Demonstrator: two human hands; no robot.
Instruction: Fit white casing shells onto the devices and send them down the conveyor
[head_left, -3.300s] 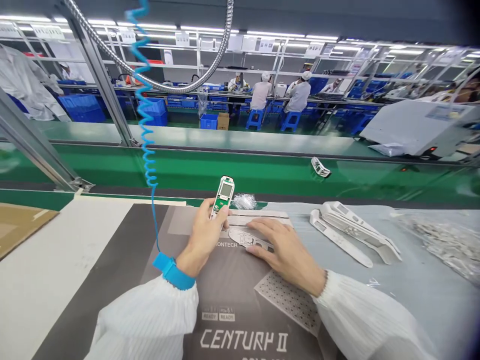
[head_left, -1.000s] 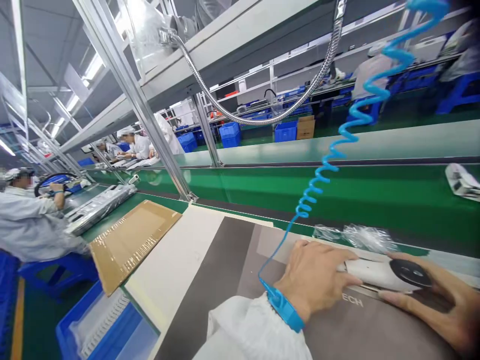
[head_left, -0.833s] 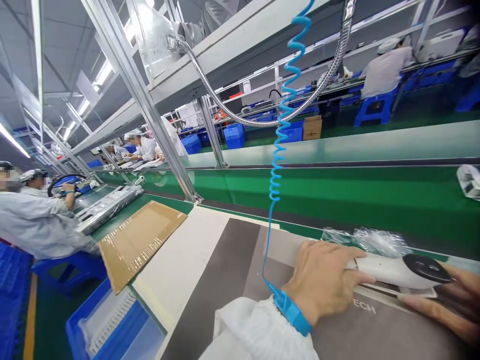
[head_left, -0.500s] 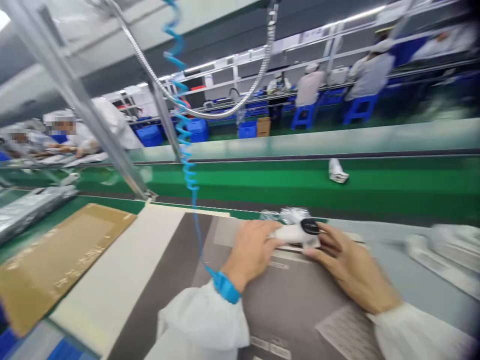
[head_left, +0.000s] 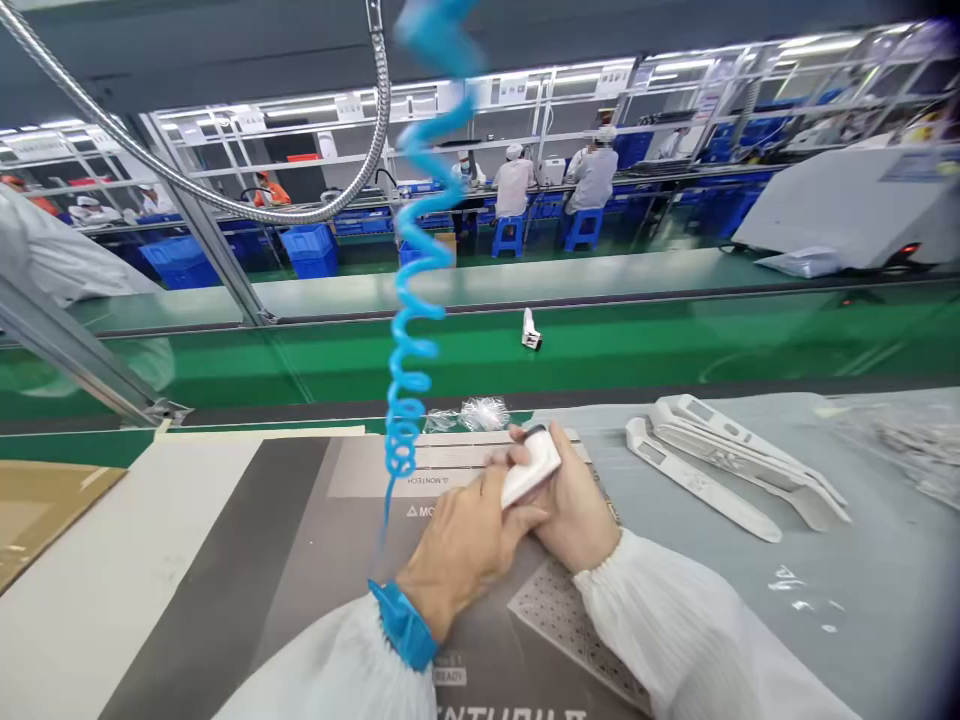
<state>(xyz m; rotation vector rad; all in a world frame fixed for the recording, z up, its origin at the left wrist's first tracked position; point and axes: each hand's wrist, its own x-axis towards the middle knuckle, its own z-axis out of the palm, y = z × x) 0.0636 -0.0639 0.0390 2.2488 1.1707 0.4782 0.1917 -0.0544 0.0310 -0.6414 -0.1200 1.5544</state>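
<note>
A small white plastic part with a black end (head_left: 531,468) is held between both hands, tilted up toward the right, above a printed grey cardboard sheet (head_left: 360,560). My left hand (head_left: 465,535) grips its lower end, thumb and fingers closed around it. Behind the part, my right hand (head_left: 574,510) supports it with bent fingers, some of them hidden. On my left wrist sits a blue strap (head_left: 405,625), joined to a coiled blue cord (head_left: 412,350). Crumpled clear plastic (head_left: 484,413) lies just beyond the hands.
Several long white plastic pieces (head_left: 720,465) lie on the grey mat (head_left: 712,600) at right, with bagged parts (head_left: 915,440) farther over. A similar small white part (head_left: 530,330) rests on the green belt (head_left: 637,345). Brown cardboard (head_left: 52,510) is at left. People sit working beyond.
My view has swung to the right and steadied. The white part has gone from nearly level to tilted, and my hands have drawn closer together around it.
</note>
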